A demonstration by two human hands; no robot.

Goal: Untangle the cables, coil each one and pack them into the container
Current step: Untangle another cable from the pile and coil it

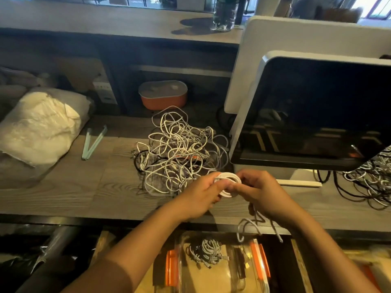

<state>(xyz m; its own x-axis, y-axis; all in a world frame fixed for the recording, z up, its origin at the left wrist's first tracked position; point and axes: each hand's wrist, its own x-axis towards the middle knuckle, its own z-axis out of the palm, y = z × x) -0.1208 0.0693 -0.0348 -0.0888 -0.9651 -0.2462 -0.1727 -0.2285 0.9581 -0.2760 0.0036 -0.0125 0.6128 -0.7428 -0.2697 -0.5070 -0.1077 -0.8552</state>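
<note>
A small white cable coil (228,182) sits between my two hands above the desk's front edge. My left hand (200,196) grips its left side, fingers curled round the loops. My right hand (261,192) pinches the right side; the loose tail (251,226) of the cable hangs below it over the edge. Behind the hands lies a big tangle of white and black cables (179,149) on the desk. Below the desk, a clear container with orange clasps (257,261) holds a coiled grey-white cable (208,251).
A monitor (317,115) stands at the right, with another cable heap (372,178) under its corner. An orange lidded box (163,95) sits at the back, a white plastic bag (40,125) at the left, pale green sticks (93,142) beside it. A bottle (225,13) stands on the upper ledge.
</note>
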